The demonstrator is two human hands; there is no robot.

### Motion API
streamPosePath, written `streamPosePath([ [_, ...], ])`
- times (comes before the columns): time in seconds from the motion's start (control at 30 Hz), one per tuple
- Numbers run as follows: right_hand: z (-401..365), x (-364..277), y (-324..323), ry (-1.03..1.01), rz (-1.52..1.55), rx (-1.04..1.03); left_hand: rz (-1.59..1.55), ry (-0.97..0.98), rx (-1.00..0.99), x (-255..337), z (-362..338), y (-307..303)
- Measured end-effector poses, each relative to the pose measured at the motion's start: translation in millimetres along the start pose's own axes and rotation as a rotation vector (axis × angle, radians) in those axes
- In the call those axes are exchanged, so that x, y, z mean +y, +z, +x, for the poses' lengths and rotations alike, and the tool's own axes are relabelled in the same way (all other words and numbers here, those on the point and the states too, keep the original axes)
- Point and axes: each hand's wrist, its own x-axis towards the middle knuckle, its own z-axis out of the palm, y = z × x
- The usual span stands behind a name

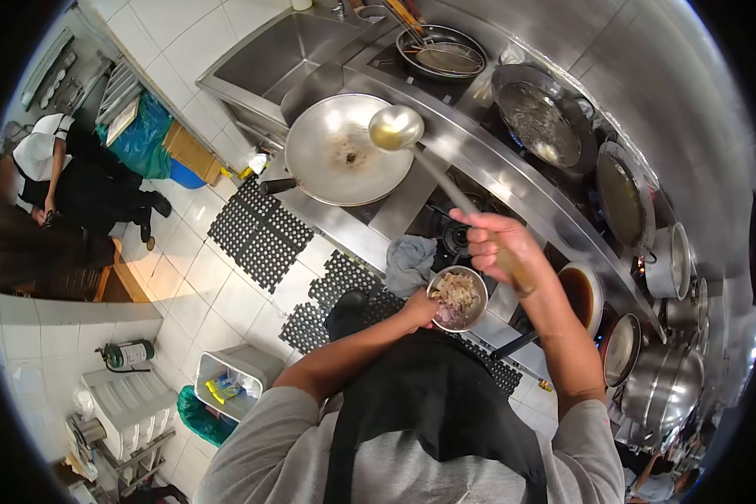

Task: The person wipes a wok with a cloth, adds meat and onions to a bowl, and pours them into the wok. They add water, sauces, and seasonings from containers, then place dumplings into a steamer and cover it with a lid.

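My right hand (497,244) is wrapped around the handle of a long ladle (439,178). The ladle's bowl holds a yellowish liquid and overlaps the right rim of a wide wok (319,164). Some brown marks show at the wok's middle, and its dark handle points toward the floor mats. Close to my apron, my left hand (421,310) grips the rim of a small metal bowl (484,301). Chopped pale and pinkish food (455,296) fills that bowl. Beside it lies a crumpled grey cloth (410,262) on the stove's front edge.
Behind the wok, a dark pan of bubbling liquid (539,113) sits over a flame. More pans and a large pot (664,378) line the right side. A steel sink (273,55) is at upper left. Another person (80,172) stands left; a bin (260,370) is behind me.
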Motion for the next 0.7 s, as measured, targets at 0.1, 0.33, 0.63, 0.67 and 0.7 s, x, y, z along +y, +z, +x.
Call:
streamPosePath([
  [0.1, 41.0, 20.2, 2.7, 0.023, -0.218, 0.125, 0.02, 0.01, -0.089, -8.8, -14.2, -19.3],
  [0.33, 121.6, 40.9, -3.3, 0.01, -0.393, 0.094, -0.341, -0.058, 0.1, 14.3, -127.0, -92.8],
  [0.63, 159.2, 81.9, -0.5, -0.4, -0.614, 0.294, -0.534, 0.012, 0.354, 49.5, -228.6, -277.0],
  [0.67, 151.7, 89.7, -3.0, -0.455, -0.698, 0.359, -0.523, 0.013, 0.364, 56.1, -229.2, -305.6],
  [0.7, 139.2, 96.4, -3.6, -0.466, -0.786, 0.394, -0.499, 0.071, 0.381, 70.5, -228.6, -325.2],
])
